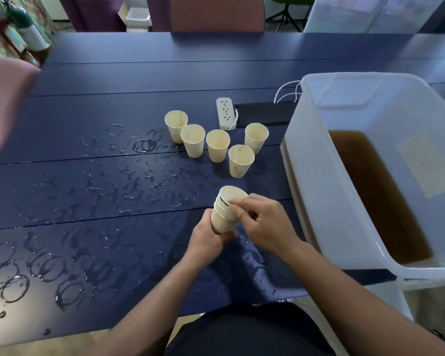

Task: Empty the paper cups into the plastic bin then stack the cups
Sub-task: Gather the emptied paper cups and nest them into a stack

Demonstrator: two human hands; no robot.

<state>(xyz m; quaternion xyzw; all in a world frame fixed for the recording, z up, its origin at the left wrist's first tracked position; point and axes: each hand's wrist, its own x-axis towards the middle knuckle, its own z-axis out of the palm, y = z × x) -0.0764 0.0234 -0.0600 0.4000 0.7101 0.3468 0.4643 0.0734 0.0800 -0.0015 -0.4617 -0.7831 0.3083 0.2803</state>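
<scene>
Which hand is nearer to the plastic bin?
Right. The right hand pinches the cup stack on its bin side; the left hand grips the stack's base, farther from the bin.

left hand [206, 236] gripping, right hand [263, 223] pinching

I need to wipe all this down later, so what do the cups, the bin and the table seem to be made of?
Loose cups: matte cream paper, by the rolled rims and stained insides.
Stack of cups, held in both hands: the same paper.
Bin: translucent, smooth plastic; the brown liquid shows through its wall.
Table: dark blue planks, probably painted wood or laminate; spilled drops bead on top.
</scene>
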